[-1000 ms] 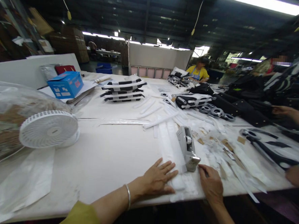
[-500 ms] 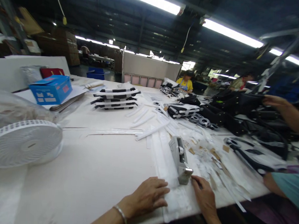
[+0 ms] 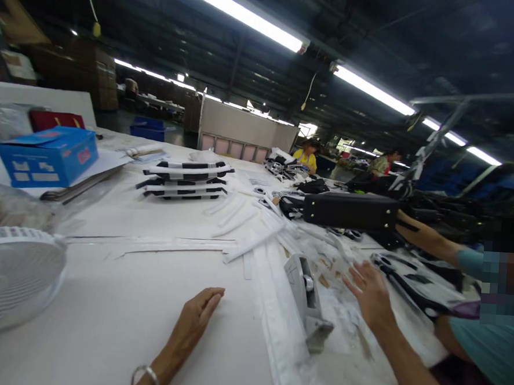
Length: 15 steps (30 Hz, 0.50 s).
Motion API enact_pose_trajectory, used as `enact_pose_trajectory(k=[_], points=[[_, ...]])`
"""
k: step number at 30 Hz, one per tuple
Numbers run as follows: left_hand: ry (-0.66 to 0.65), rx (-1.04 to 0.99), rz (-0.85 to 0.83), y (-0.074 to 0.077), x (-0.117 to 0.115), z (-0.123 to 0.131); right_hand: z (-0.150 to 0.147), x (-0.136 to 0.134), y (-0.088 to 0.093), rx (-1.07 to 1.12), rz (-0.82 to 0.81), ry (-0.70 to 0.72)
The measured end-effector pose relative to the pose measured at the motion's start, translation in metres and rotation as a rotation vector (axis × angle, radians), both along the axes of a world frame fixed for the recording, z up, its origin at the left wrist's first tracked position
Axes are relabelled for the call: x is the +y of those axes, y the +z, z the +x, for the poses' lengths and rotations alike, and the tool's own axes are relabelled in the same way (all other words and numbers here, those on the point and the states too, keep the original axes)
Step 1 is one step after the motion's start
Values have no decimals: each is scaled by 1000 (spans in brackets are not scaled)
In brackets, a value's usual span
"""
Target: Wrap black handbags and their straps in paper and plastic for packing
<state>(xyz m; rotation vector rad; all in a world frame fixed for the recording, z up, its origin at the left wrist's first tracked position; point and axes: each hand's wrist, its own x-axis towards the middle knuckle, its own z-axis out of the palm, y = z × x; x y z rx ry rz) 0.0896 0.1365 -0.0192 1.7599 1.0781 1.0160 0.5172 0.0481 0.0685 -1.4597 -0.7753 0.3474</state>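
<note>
My left hand [image 3: 200,312] is over the bare white tabletop with its fingers stretched out and nothing in it. To the right, my right hand [image 3: 370,295] is raised with its fingers spread, holding nothing. Between the two stands a grey tape dispenser [image 3: 306,303], nearest to my right hand but apart from it. A strip of white translucent plastic sheeting [image 3: 267,309] runs along the table beside the dispenser. Beyond my right hand, a co-worker's arm [image 3: 432,238] reaches in at a black case-like bag with small metal studs [image 3: 347,211].
A white fan [image 3: 12,282] and a blue box [image 3: 50,154] stand on the left. Black-and-white padded pieces [image 3: 183,179] are stacked farther back. White strips [image 3: 254,239] and scraps lie mid-table. A co-worker in teal [image 3: 491,352] is close on my right.
My left hand has moved left, away from the sheeting. My right hand has left the dispenser's side and risen with fingers spread. The co-worker's black bag has come further over the table.
</note>
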Motion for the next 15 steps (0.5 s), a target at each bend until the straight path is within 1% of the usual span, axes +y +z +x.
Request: enact_pose_trajectory(k=[2, 3, 4, 5, 7, 8, 9, 11, 13, 14, 15], points=[[1, -40, -40, 5, 2, 0, -6, 33, 31, 151, 4, 167], [-2, -51, -62, 7, 3, 0, -11, 50, 41, 211, -13, 234], [-7, -56, -84, 9, 3, 0, -18, 65, 46, 255, -41, 272], [-11, -57, -104, 10, 3, -1, -26, 79, 48, 274, -79, 293], [-12, -53, -129, 11, 4, -3, -41, 102, 41, 206, -163, 253], [-10, -50, -134, 11, 4, -4, -47, 110, 35, 96, -204, 201], [-6, -46, -134, 11, 4, -5, -50, 117, 28, -73, -236, 141], [4, -38, -126, 9, 5, -7, -50, 127, 18, -546, -275, 25], [10, -29, -117, 7, 6, -6, -40, 135, 14, -997, -341, -58], [11, -26, -114, 6, 7, -6, -32, 139, 13, -1134, -419, -75], [9, -22, -113, 5, 8, -5, -23, 143, 14, -1202, -522, -74]])
